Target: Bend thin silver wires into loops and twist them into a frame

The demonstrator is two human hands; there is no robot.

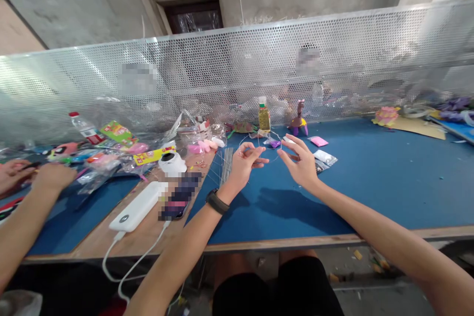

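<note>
My left hand [247, 163] and my right hand [300, 159] are raised over the blue table mat [370, 177], holding a thin wire loop [259, 144] between them. The left hand pinches the wire with thumb and fingertips; a black wristband sits on that wrist. The right hand has its fingers spread and curled, fingertips at the loop's right side. A bundle of straight thin wires [225, 163] lies on the mat just left of my left hand.
A small yellow bottle [263, 116] and a purple figure [298, 121] stand behind the loop. Pink and clear packets [323, 150] lie at right. A white power bank [138, 206], phone and white round object [171, 163] sit left. Another person's hands [33, 175] work at far left. A perforated metal screen [237, 69] backs the table.
</note>
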